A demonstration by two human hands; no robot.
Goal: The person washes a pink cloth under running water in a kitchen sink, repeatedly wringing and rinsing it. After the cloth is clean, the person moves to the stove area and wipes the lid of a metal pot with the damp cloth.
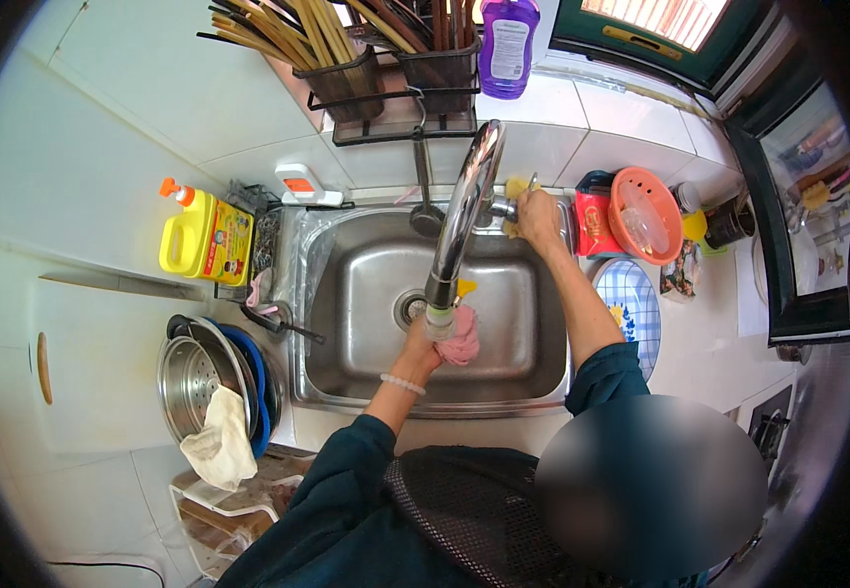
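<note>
Under the spout of the chrome faucet, my left hand holds a bunched pink cloth over the stainless steel sink. The faucet head hides part of this hand and the cloth. A small yellow piece shows by the faucet head. My right hand is at the faucet's lever at the sink's back right, its fingers closed around the lever's base. A yellow sponge-like item lies behind that hand. Whether water is running cannot be told.
Left stand a yellow detergent jug and steel pots with a cream cloth. Right are an orange plastic basket and a blue-checked plate. A black ladle hangs behind the sink, below chopstick holders.
</note>
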